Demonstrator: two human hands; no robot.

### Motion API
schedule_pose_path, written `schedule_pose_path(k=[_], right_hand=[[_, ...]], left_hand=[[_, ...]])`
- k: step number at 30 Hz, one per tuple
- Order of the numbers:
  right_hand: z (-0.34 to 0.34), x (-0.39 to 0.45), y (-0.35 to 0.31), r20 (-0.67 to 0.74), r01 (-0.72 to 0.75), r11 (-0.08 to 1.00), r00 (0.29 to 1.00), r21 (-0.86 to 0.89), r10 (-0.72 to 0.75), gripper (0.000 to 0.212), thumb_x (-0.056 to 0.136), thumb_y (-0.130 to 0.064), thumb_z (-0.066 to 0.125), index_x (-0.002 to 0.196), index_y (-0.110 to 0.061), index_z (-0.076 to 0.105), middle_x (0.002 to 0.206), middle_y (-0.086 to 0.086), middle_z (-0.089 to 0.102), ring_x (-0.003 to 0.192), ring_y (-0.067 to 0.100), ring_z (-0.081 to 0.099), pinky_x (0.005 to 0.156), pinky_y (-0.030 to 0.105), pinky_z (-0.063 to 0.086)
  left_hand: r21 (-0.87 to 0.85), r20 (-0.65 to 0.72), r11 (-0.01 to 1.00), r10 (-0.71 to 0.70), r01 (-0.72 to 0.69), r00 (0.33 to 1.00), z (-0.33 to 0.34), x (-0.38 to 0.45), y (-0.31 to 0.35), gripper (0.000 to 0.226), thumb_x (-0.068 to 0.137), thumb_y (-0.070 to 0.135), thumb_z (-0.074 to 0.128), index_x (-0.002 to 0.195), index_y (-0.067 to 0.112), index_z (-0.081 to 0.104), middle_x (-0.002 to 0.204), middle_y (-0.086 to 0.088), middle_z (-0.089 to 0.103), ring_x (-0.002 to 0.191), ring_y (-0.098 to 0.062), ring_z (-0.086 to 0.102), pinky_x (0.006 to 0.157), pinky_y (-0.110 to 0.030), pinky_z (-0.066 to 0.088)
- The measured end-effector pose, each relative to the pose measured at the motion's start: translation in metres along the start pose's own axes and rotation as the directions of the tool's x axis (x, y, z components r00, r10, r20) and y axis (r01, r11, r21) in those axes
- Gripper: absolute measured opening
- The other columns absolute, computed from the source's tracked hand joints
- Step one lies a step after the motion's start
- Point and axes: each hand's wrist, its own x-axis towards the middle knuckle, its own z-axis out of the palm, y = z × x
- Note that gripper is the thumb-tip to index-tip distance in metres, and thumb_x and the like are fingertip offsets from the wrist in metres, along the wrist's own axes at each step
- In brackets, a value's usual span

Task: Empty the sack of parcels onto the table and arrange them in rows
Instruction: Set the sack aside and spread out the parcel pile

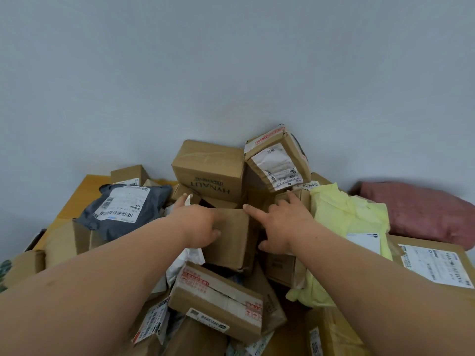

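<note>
hands [239,227] rest spread and relaxed on plain cardboard box [232,240].

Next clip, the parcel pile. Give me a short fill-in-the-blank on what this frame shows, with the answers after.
1. The brown box printed HYNAUT sits near the top of the pile with its lettering turned ____.
2. The mailer bag at the left of the pile is ____ in colour.
3. The left hand rests on a plain brown ____ at the middle of the pile.
4. The right hand lies just left of a soft ____ bag.

Missing words: upside down; grey; box; yellow
</note>
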Motion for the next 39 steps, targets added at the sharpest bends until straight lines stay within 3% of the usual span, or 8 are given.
schedule_pose_path(k=[3, 6, 10, 16, 20, 24, 34, 39], right_hand=[[-0.010, -0.004, 0.004, 0.032, -0.042, 0.999, 0.999, -0.017, 0.042, 0.072, 0.089, -0.052, 0.054, 0.153, -0.035, 0.024, 0.140, 0.009, 0.051, 0.136, 0.033, 0.040, 0.119, 0.057, 0.010], [-0.027, -0.004, 0.003, -0.139, -0.073, 0.994, 0.987, 0.083, 0.084, 0.022, 0.090, -0.040, 0.050, 0.105, -0.026, 0.055, 0.104, 0.004, 0.059, 0.115, 0.030, 0.055, 0.107, 0.053, 0.029], [-0.041, 0.012, 0.003, -0.529, -0.077, 0.988, 0.838, 0.130, 0.135, 0.039, 0.090, -0.028, 0.049, 0.128, -0.024, 0.051, 0.141, 0.010, 0.044, 0.135, 0.034, 0.035, 0.116, 0.052, 0.024], [-0.045, 0.041, 0.021, -0.454, -0.113, 0.993, 0.886, -0.014, 0.094, 0.078, 0.092, -0.026, 0.049, 0.157, -0.035, 0.007, 0.164, 0.001, -0.020, 0.147, 0.031, -0.029, 0.114, 0.060, -0.021], [-0.040, 0.038, 0.038, -0.524, -0.170, 0.985, 0.841, -0.025, 0.132, 0.069, 0.090, -0.029, 0.051, 0.153, -0.035, 0.022, 0.166, 0.005, 0.003, 0.151, 0.034, -0.012, 0.112, 0.059, -0.026], [-0.040, 0.021, 0.058, -0.613, -0.358, 0.927, 0.710, 0.108, 0.346, 0.052, 0.080, -0.037, 0.060, 0.130, -0.025, 0.053, 0.143, 0.011, 0.039, 0.140, 0.039, 0.024, 0.117, 0.060, -0.002], [-0.043, -0.011, 0.091, -0.422, -0.617, 0.730, 0.602, 0.294, 0.678, 0.041, 0.081, -0.030, 0.057, 0.119, -0.013, 0.063, 0.135, 0.016, 0.042, 0.130, 0.038, 0.027, 0.115, 0.052, 0.010], [-0.060, -0.004, 0.043, -0.530, -0.329, 0.937, 0.777, 0.118, 0.340, 0.039, 0.084, -0.034, 0.050, 0.118, -0.018, 0.059, 0.126, 0.011, 0.050, 0.123, 0.034, 0.040, 0.109, 0.055, 0.022]], left_hand=[[0.077, -0.245, 0.990, -0.095, 0.117, 0.965, 0.000, -0.007, -0.013, 0.040, 0.097, 0.046, 0.039, 0.133, 0.036, 0.054, 0.128, 0.007, 0.061, 0.129, -0.019, 0.047, 0.118, -0.054, 0.007], [-0.021, -0.364, 0.982, -0.183, 0.189, 0.913, -0.004, -0.011, -0.026, 0.047, 0.096, 0.045, 0.042, 0.142, 0.037, 0.043, 0.141, 0.006, 0.051, 0.135, -0.021, 0.041, 0.116, -0.051, 0.013], [-0.180, -0.382, 0.953, -0.296, 0.244, 0.876, -0.016, -0.003, -0.035, 0.068, 0.094, 0.046, 0.047, 0.155, 0.037, 0.019, 0.159, 0.004, 0.030, 0.145, -0.025, 0.028, 0.120, -0.053, 0.013], [-0.323, -0.267, 0.897, -0.391, 0.301, 0.881, -0.027, 0.028, -0.038, 0.077, 0.095, 0.044, 0.048, 0.155, 0.044, 0.000, 0.167, -0.001, -0.006, 0.153, -0.031, -0.001, 0.121, -0.056, 0.004], [-0.291, -0.213, 0.899, -0.393, 0.326, 0.895, -0.032, 0.040, -0.035, 0.067, 0.096, 0.047, 0.045, 0.154, 0.044, 0.012, 0.165, -0.002, 0.008, 0.150, -0.034, 0.011, 0.120, -0.060, 0.007], [-0.282, -0.263, 0.908, -0.384, 0.310, 0.885, -0.041, 0.034, -0.027, 0.047, 0.097, 0.040, 0.041, 0.144, 0.038, 0.043, 0.150, -0.004, 0.040, 0.133, -0.035, 0.041, 0.112, -0.052, 0.029], [-0.641, -0.295, 0.767, -0.268, 0.018, 0.917, -0.056, 0.018, -0.014, 0.045, 0.099, 0.025, 0.050, 0.144, 0.025, 0.051, 0.143, -0.006, 0.055, 0.125, -0.025, 0.054, 0.102, -0.029, 0.039], [-0.306, -0.365, 0.942, -0.251, 0.139, 0.896, -0.043, 0.012, -0.017, 0.054, 0.099, 0.038, 0.044, 0.152, 0.034, 0.032, 0.155, 0.000, 0.037, 0.138, -0.027, 0.039, 0.111, -0.046, 0.031]])
